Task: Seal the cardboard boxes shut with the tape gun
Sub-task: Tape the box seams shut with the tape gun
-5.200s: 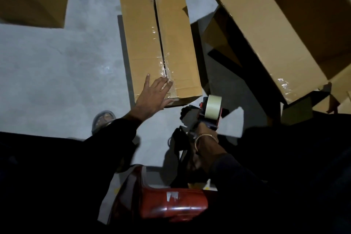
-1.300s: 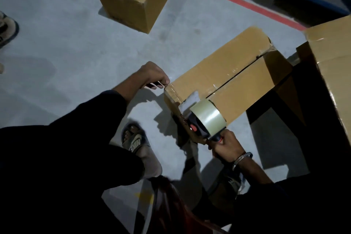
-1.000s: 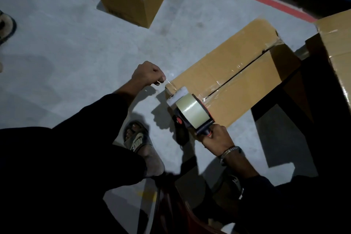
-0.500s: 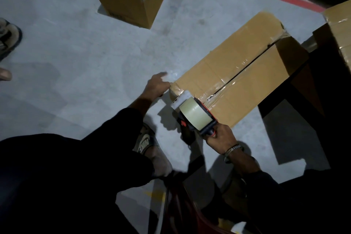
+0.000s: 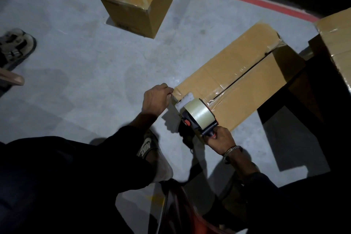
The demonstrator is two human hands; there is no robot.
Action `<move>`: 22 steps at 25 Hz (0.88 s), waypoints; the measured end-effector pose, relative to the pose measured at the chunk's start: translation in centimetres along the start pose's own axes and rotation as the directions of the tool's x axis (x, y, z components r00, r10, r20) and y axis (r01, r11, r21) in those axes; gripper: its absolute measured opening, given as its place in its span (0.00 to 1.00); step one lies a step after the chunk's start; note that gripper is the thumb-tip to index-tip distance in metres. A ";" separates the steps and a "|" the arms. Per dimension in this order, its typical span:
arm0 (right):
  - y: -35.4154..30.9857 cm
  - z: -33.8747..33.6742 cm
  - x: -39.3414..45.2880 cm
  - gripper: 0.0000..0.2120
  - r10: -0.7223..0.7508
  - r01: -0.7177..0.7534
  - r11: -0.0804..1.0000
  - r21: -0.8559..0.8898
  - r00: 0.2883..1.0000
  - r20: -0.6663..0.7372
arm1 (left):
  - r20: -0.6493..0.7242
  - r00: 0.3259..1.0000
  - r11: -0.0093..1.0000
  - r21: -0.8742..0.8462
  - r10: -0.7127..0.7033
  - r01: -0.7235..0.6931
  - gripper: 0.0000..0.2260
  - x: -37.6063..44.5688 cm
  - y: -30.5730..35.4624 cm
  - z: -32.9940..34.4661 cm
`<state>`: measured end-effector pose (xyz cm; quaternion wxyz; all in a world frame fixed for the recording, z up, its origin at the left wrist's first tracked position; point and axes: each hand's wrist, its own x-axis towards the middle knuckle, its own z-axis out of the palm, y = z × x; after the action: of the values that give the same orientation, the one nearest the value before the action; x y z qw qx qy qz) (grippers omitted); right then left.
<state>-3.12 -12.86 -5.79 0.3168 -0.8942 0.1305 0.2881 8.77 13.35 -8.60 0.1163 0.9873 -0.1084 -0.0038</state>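
Three cardboard boxes are showing. The long box (image 5: pixel 237 85) being sealed is lying flat on the concrete floor (image 5: pixel 76 66), right of centre, with shiny tape already running along its middle seam. It is probably light and fairly stiff along the edges, while the flaps are likely giving way under a hard push, so the near corner looks like the sensible place to steady it. A taller box (image 5: pixel 140 0) is standing well apart at the top, and a third box (image 5: pixel 336 43) is cutting into the right edge.

One tape gun (image 5: pixel 197 116) is sitting at the near end of the long box, its pale roll facing up. The gun is likely rigid and light, best held by its handle, and its tape looks thin, sticky and easily wrinkled.

Two hands are working. The right hand (image 5: pixel 221 139) is wrapping its fingers round the gun's handle. The left hand (image 5: pixel 156 99) is curling at the box's near corner, apparently pinching the tape's loose end, though that detail is too small to confirm.
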 end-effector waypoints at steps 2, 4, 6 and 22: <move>0.1 0.0 0.1 0.18 0.005 -0.005 1.000 0.006 1.000 0.007 | 0.145 0.977 0.983 0.083 0.153 -0.166 0.16 0.9 -0.7 -0.6; 0.1 0.0 0.1 0.18 0.001 -0.001 1.000 0.006 1.000 0.014 | 0.282 0.924 0.939 0.152 0.258 -0.309 0.17 2.0 -0.9 -1.6; -0.1 -0.1 0.0 0.18 -0.003 0.003 1.000 -0.009 1.000 0.007 | 0.369 0.867 0.879 0.210 0.334 -0.428 0.13 2.8 -0.7 -2.2; 0.2 0.5 0.3 0.17 -0.007 0.006 0.999 -0.037 1.000 -0.022 | 0.443 0.658 0.721 0.038 0.609 -0.692 0.12 5.7 -2.1 -4.9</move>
<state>-3.14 -12.68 -6.36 0.2998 -0.9034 0.1260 0.2795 14.91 15.25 -4.21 -0.0164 0.8653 -0.4772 -0.1524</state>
